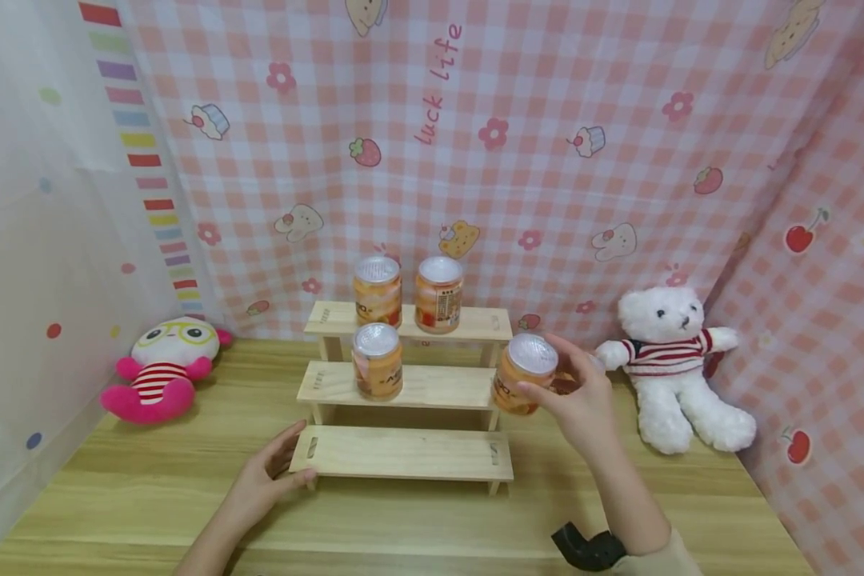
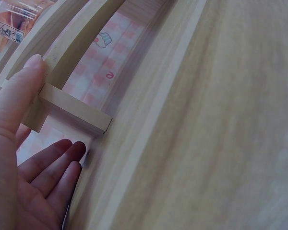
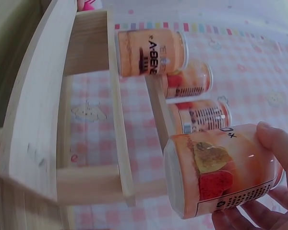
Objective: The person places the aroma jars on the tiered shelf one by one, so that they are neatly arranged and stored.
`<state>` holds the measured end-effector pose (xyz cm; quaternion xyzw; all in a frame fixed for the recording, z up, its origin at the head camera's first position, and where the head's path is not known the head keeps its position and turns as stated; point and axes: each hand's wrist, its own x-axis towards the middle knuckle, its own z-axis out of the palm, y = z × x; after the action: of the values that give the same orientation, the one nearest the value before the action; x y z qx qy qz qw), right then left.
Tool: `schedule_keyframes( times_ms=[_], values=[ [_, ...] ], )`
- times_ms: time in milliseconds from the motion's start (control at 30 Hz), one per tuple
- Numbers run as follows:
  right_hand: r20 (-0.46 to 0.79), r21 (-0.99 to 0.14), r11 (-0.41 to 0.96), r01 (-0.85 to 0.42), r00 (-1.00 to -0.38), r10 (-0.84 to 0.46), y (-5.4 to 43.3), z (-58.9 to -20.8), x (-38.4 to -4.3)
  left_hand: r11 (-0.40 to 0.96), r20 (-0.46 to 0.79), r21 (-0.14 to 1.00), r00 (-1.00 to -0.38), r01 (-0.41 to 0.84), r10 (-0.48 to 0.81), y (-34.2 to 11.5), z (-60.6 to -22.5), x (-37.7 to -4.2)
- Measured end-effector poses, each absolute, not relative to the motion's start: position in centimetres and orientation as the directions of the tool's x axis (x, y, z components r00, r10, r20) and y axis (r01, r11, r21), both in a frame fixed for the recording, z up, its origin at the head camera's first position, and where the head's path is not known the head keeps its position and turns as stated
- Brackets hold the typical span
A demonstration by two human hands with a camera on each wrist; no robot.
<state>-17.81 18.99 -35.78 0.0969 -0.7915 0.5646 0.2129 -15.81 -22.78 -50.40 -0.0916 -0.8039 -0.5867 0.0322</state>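
Note:
My right hand (image 1: 583, 404) grips an orange can (image 1: 520, 384) with a silver lid near its top, thumb on one side and fingers on the other. This can is held slightly tilted beside the right end of the middle step of a three-step wooden display stand (image 1: 432, 452). At the stand's lowest step, my left hand (image 1: 262, 480) holds the left end, thumb along the front edge; its lower fingers (image 2: 53, 175) lie loosely beside the leg. One similar can (image 1: 378, 372) stands on the middle step; two more cans (image 1: 378, 300) (image 1: 439, 304) stand on the top step.
A pink and white plush toy (image 1: 162, 372) sits at the left of the wooden table (image 1: 374, 536), a white teddy bear (image 1: 670, 368) at the right. Near my right forearm lies a black curved object (image 1: 583, 548). Checked pink cloth (image 1: 518, 192) hangs behind the stand.

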Motion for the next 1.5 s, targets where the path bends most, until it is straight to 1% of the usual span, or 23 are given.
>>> schedule_keyframes(
  times_ms=[233, 400, 700, 1000, 1500],
  values=[
    [0.389, -0.888, 0.283, -0.363, -0.921, 0.04, 17.4, -35.4, -18.7, 0.297, 0.161, 0.937, -0.981, 0.186, 0.107, -22.8, -50.5, -15.8],
    [0.413, -0.881, 0.255, -0.398, -0.911, 0.005, 16.1, -35.4, -19.5, 0.293, 0.16, 0.938, -0.981, 0.184, 0.106, -22.8, -50.5, -15.8],
    [0.438, -0.862, 0.269, -0.429, -0.898, -0.027, 13.6, -35.6, -20.3, 0.292, 0.166, 0.937, -0.98, 0.192, 0.111, -22.8, -50.5, -15.8],
    [0.362, -0.904, 0.219, -0.366, -0.93, -0.059, 11.6, -36.2, -21.1, 0.288, 0.163, 0.939, -0.981, 0.188, 0.109, -22.7, -50.4, -15.8],
    [0.399, -0.886, 0.235, -0.399, -0.916, -0.05, 10.2, -37.4, -22.6, 0.299, 0.17, 0.934, -0.98, 0.194, 0.103, -22.7, -50.5, -15.8]
  ],
)
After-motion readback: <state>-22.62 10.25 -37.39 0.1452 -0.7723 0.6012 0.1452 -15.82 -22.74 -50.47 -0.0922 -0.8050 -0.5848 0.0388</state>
